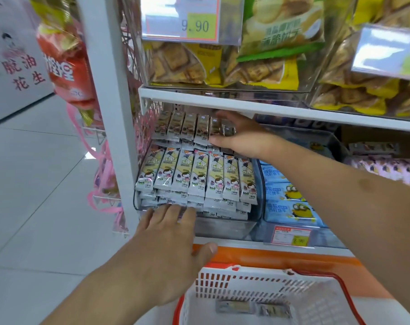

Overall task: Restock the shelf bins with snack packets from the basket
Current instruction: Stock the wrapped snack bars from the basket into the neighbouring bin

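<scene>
A clear shelf bin (222, 227) on the lower shelf holds two rows of slim white-and-yellow snack packets (197, 177), stacked several deep. My left hand (173, 245) lies flat with straight fingers against the bin's front edge, its fingertips touching the lowest front packets. My right hand (243, 134) reaches to the right end of the back row (182, 125) and holds one packet (228, 131) there between thumb and fingers. Below, the white basket (316, 299) with red rim and handle holds two loose packets (233, 307).
Blue cartoon biscuit packs (290, 202) fill the bin to the right, with a price tag (292, 235) in front. Upper shelf bins (222, 64) hold yellow cracker bags. A white upright post (110, 90) and hanging red snack bags (67, 64) stand left. An orange ledge (269, 254) runs below the shelf.
</scene>
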`<state>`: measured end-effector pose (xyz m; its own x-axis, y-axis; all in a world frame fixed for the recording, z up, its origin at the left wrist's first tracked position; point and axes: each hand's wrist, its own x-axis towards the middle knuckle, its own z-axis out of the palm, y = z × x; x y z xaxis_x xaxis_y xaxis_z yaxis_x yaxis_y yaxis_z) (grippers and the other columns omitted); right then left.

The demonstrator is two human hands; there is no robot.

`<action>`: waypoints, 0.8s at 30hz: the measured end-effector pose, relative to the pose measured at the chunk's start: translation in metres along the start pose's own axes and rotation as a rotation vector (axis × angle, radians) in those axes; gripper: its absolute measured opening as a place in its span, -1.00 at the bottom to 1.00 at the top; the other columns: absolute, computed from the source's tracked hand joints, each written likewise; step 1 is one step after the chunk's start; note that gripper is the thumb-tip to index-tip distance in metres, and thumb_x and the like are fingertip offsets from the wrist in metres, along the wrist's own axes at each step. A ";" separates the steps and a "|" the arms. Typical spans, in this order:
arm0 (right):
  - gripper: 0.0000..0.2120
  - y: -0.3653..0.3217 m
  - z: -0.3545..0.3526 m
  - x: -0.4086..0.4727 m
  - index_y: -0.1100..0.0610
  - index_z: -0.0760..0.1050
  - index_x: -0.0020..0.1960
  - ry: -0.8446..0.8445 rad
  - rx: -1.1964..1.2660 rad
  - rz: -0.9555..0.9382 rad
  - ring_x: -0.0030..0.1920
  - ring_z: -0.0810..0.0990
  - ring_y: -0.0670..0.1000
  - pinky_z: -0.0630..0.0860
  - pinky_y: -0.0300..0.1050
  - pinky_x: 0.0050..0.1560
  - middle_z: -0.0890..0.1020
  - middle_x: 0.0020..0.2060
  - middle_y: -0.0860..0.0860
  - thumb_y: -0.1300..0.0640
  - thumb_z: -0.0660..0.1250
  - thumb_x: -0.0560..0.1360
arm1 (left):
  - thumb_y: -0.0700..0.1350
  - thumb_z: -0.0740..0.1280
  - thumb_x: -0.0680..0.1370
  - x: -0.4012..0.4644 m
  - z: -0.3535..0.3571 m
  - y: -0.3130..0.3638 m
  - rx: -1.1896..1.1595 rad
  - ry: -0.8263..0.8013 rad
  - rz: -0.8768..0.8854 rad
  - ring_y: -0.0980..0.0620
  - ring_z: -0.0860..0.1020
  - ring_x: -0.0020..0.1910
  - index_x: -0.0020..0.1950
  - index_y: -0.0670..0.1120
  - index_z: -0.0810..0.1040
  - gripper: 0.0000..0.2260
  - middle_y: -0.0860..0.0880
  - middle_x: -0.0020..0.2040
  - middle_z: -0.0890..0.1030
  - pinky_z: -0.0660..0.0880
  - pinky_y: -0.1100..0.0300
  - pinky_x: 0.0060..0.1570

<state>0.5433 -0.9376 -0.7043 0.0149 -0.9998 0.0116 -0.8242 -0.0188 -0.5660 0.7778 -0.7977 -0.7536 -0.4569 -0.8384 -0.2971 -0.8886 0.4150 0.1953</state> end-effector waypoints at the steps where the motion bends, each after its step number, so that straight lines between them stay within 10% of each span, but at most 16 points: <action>1: -0.27 -0.001 -0.001 -0.006 -0.21 0.24 0.60 0.017 0.003 -0.011 0.51 0.38 -0.01 0.30 -0.20 0.28 0.33 0.59 -0.10 -0.24 0.47 0.53 | 0.40 -0.05 0.61 -0.001 0.000 0.000 -0.003 0.014 0.000 0.00 -0.14 0.64 0.66 0.09 -0.15 -0.28 0.07 0.66 -0.03 -0.14 -0.04 0.62; 11: -0.82 0.017 0.008 -0.160 0.06 0.52 0.16 0.253 0.050 -0.427 0.17 0.49 -0.03 0.38 -0.21 0.16 0.54 0.12 -0.04 0.08 0.40 0.59 | 0.31 0.13 0.63 -0.042 0.009 0.047 -0.111 0.073 0.177 0.11 0.27 0.47 0.52 0.17 0.26 -0.50 0.19 0.44 0.29 0.35 0.14 0.42; 15: -0.94 0.061 0.067 -0.225 0.04 0.51 -0.02 0.038 -0.003 -0.402 -0.09 0.52 -0.09 0.49 -0.09 -0.05 0.52 -0.12 -0.12 0.14 0.38 0.54 | 0.27 0.19 0.63 -0.021 0.063 0.055 -0.066 -0.101 0.111 -0.04 0.46 0.34 0.42 0.04 0.38 -0.54 0.02 0.33 0.44 0.47 0.05 0.25; 24: -0.52 0.210 0.226 -0.259 0.05 0.34 0.51 -0.523 -0.279 0.174 0.49 0.39 0.12 0.36 0.04 0.47 0.41 0.49 0.01 0.05 0.30 0.61 | 0.24 0.29 0.59 0.018 0.221 0.025 -0.171 -0.191 -0.335 -0.31 0.30 0.51 0.59 -0.17 -0.43 0.02 -0.20 0.64 -0.05 0.39 -0.16 0.44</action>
<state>0.4944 -0.6828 -1.0127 0.0843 -0.8576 -0.5074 -0.9556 0.0748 -0.2852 0.7386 -0.7243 -0.9605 -0.1578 -0.8298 -0.5353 -0.9771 0.0528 0.2063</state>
